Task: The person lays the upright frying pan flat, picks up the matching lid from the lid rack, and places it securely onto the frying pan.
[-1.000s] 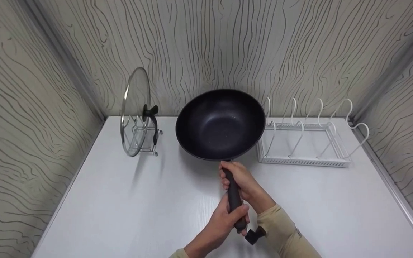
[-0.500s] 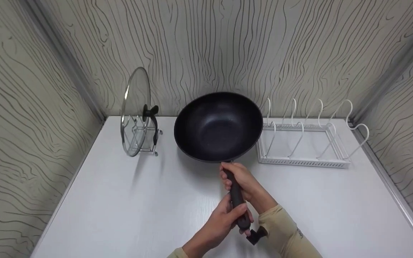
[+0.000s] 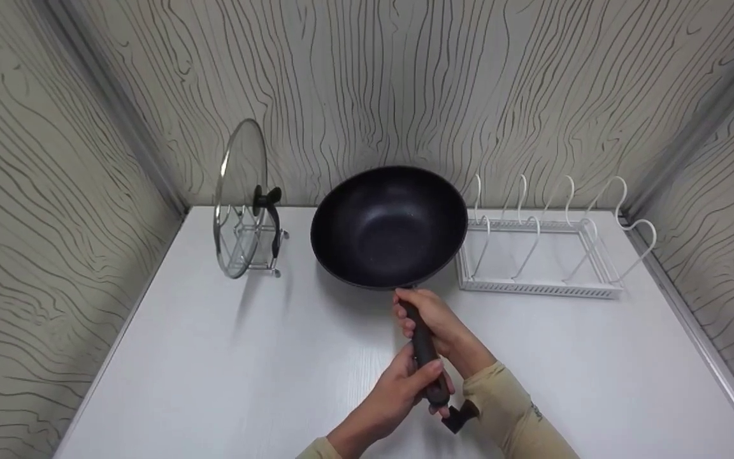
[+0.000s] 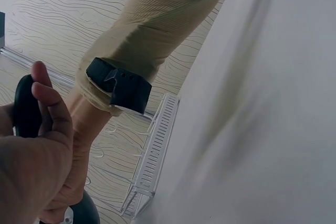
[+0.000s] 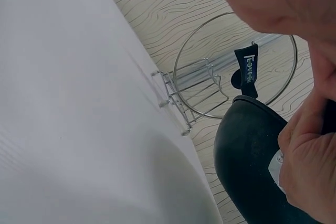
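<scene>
One glass lid (image 3: 239, 169) stands on edge in a wire stand (image 3: 260, 266) at our left, its black knob (image 3: 269, 199) facing the pan, so we would avoid swinging that way. Next comes the black pan (image 3: 389, 233), which we hold up off the white table (image 3: 227, 382) with its inside turned toward us. Our left hand (image 3: 395, 389) wraps the tail end of the handle (image 3: 425, 347), thumb laid across the top; it serves best, we judge, as a steadying counterweight against tipping. Our right hand (image 3: 436, 320) grips the same handle close up to the pan, where it ought to bear most of the load and set the angle. At right sits the white rack (image 3: 539, 290), just beside the pan; whether they touch we cannot tell, so any sideways shift should be slow and level.
</scene>
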Tool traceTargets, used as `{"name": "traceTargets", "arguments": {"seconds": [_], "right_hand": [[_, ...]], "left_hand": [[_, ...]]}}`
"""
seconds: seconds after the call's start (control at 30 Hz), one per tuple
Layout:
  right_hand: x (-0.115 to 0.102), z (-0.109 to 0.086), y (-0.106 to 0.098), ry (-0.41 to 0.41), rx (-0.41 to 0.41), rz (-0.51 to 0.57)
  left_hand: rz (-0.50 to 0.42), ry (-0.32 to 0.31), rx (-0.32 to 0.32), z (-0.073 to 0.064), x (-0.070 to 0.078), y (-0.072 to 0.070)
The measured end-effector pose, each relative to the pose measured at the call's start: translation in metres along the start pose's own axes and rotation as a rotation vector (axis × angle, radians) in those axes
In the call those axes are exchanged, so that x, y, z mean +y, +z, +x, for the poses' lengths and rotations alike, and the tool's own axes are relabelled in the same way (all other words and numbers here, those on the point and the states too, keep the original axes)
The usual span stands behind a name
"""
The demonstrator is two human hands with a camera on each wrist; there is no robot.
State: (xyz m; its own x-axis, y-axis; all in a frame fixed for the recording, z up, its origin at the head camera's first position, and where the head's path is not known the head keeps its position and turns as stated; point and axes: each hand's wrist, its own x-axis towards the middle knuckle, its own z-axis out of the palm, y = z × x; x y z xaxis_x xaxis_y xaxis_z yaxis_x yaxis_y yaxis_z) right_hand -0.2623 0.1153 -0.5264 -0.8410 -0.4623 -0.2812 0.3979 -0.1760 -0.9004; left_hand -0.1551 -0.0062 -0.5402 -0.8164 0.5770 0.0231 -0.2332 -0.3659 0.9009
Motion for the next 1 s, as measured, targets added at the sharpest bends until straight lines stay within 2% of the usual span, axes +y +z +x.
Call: {"name": "traceTargets", "arguments": {"seconds": [0.6,1.0], "right_hand": [[0.006,0.004,-0.011,0.028,0.012,-0.005],[0.007,0.006,-0.014,0.050,0.016,0.000]], "left_hand": [[-0.020,-0.025,0.004,0.007,-0.007,-0.001],[-0.032,-0.009,0.023,0.010,-0.010,0.001]]}}
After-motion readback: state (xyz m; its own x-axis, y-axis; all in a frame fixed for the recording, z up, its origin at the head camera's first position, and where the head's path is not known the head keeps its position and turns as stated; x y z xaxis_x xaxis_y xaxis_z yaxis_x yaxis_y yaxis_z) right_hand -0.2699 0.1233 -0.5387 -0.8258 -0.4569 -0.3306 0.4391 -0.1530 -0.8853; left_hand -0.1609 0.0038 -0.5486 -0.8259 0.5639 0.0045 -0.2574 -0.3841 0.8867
